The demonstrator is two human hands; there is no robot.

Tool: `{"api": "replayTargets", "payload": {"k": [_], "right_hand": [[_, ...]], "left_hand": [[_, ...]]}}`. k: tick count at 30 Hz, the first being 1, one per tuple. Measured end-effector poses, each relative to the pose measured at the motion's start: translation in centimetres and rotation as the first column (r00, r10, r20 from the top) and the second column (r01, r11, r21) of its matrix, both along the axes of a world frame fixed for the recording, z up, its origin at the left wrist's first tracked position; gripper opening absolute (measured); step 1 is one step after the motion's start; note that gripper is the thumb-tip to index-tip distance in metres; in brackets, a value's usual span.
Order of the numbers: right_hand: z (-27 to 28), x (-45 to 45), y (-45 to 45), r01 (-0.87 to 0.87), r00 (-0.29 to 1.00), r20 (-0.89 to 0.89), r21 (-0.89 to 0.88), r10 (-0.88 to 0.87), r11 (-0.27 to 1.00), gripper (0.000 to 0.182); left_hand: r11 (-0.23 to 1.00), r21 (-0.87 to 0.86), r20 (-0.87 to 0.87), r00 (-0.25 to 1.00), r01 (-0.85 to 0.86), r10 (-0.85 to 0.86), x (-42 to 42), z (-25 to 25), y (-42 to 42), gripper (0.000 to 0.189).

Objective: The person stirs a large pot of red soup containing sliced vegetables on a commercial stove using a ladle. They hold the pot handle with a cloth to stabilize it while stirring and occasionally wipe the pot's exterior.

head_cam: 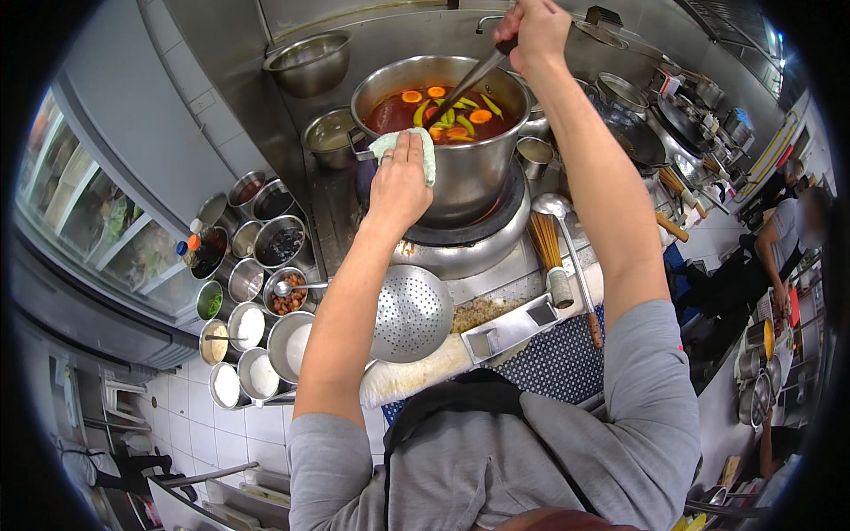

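A large steel stockpot (pixel 465 182) stands on a round burner, filled with dark red broth in which green peppers (pixel 458 118) and orange slices (pixel 480 117) float. My left hand (pixel 402 176) presses a pale green cloth (pixel 428 158) against the pot's left rim, near its side handle. Above the pot's far right side, my right hand (pixel 541 33) grips the dark handle of a long metal utensil (pixel 475 81), which slants down into the broth; its lower end is hidden in the liquid.
Left of the burner stand several steel containers of seasonings (pixel 250 325). A perforated steel strainer (pixel 412 315), a bamboo brush (pixel 548 249) and a ladle (pixel 574 265) lie nearer me. A wok (pixel 627 136) sits to the right. Other people (pixel 783 229) are at the far right and lower left.
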State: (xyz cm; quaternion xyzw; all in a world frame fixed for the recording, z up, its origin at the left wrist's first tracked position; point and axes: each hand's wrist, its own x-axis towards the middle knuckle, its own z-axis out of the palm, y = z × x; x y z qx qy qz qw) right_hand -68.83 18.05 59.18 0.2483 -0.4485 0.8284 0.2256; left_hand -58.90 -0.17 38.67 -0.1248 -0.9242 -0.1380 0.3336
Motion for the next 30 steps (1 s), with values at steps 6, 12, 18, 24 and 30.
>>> {"api": "replayTargets", "payload": {"k": [6, 12, 18, 24, 30], "right_hand": [[4.2, 0.2, 2.6, -0.007, 0.971, -0.239, -0.021, 0.002, 1.0, 0.033], [7.0, 2.4, 5.2, 0.003, 0.973, -0.23, 0.051, 0.009, 0.999, 0.033], [7.3, 4.0, 7.3, -0.079, 0.984, -0.146, 0.171, 0.104, 0.982, 0.039], [2.8, 2.5, 5.4, -0.043, 0.995, -0.083, 0.242, 0.064, 0.969, 0.037], [-5.9, -1.8, 0.1, -0.118, 0.992, -0.019, 0.234, 0.126, 0.965, 0.035]], "left_hand": [[1.0, -0.018, -0.013, 1.0, 0.0, -0.001, -0.2, -0.1, 0.0, 0.069], [1.0, 0.014, 0.031, 0.999, -0.019, 0.018, 0.2, 0.1, -0.2, 0.07], [0.999, 0.025, 0.036, 0.999, -0.021, 0.02, 0.1, 0.0, 0.0, 0.07], [1.0, 0.024, 0.011, 1.0, -0.005, 0.005, 0.3, 0.3, 0.1, 0.069], [0.999, 0.048, 0.057, 0.998, -0.015, 0.013, 0.3, 0.3, 0.1, 0.069]]}}
